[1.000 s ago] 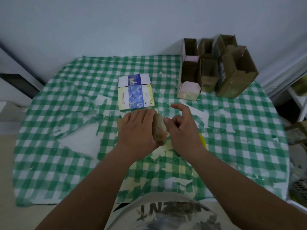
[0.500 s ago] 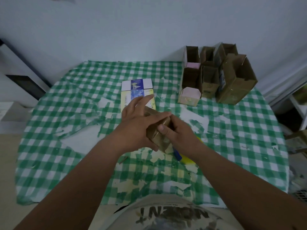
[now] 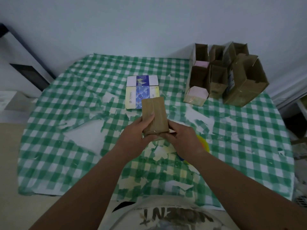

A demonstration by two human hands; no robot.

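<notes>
Our green-checked table (image 3: 66,146) carries open boxes (image 3: 244,83) standing far right and a flat printed carton (image 3: 137,93) at its middle. Nearer us, above the table, we hold a brown cardboard box (image 3: 155,113): left hand (image 3: 132,138) gripping its lower left, thumb on the face, right hand (image 3: 184,138) curled round its bottom corner. It seems light, stiff yet crushable; edges suit best.

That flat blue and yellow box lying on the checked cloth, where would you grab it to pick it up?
Probably its left edge, from the left. The flat box lies pressed against the cloth, so there is nothing to wrap: slide fingertips under that free edge and pinch. The held brown carton hides its near right corner.
</notes>
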